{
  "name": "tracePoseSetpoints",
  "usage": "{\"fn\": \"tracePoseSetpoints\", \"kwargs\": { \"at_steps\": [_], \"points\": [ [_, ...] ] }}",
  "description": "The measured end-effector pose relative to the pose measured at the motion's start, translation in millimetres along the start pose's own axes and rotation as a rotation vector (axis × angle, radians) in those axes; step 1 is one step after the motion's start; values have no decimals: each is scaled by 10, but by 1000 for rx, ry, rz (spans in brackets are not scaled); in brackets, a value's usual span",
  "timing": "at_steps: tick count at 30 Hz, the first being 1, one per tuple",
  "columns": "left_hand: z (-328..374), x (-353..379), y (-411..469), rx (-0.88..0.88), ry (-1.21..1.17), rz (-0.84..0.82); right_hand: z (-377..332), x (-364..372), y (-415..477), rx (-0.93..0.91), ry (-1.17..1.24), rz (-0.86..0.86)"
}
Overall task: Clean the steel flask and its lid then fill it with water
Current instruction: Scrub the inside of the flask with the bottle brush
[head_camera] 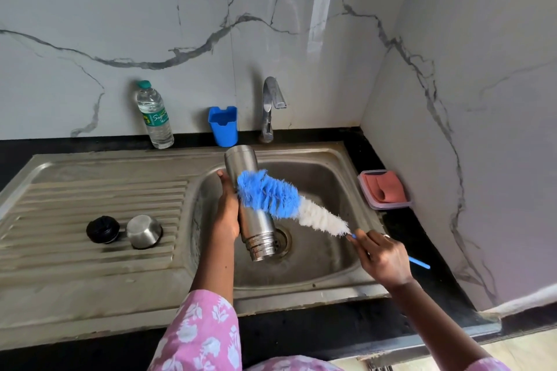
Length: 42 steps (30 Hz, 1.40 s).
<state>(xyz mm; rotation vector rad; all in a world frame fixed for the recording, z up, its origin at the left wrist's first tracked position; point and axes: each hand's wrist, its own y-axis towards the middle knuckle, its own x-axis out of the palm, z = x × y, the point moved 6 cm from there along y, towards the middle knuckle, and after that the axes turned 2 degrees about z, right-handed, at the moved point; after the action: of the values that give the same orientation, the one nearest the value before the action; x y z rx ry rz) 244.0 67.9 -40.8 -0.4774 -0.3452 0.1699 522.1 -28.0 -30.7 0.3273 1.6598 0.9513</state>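
Observation:
Over the sink basin [325,268] my left hand [227,214] grips the steel flask [242,166] around its middle, threaded mouth pointing down towards the drain. My right hand [382,256] holds the thin blue handle of a bottle brush [283,202]. Its blue and white bristles lie across the flask's outer side. On the draining board [90,190] to the left stand the black inner lid [103,229] and the steel cup lid [144,231], side by side.
A tap [271,105] rises behind the basin, with no water running. A blue plastic holder [223,126] and a clear water bottle [154,114] stand at the back wall. A box with a reddish cloth [384,189] sits on the black counter at the right.

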Motion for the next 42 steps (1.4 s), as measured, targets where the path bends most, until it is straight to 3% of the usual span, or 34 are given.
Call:
{"fn": "tracePoseSetpoints", "kwargs": {
  "at_steps": [3, 6, 13, 16, 22, 32, 42],
  "points": [
    [-79, 73, 0, -96, -5, 27, -4, 60, 252, 132, -59, 42],
    [-82, 186, -11, -105, -106, -62, -55, 85, 415, 208, -49, 81],
    [-51, 149, 57, -64, -410, -227, 73, 34, -40, 137, 115, 60],
    [-106, 75, 103, -85, -364, -151, 165, 20, -52, 116, 114, 67],
    [-160, 205, 109, -98, -270, -171, 139, 129, 323, 230, -29, 75],
    [-201, 11, 170, -167, -319, -91, 265, -78, -171, 44, 60, 49],
    [-131, 61, 145, -103, -173, -9, 222, -130, 46, 66, -36, 85]
  ]
}}
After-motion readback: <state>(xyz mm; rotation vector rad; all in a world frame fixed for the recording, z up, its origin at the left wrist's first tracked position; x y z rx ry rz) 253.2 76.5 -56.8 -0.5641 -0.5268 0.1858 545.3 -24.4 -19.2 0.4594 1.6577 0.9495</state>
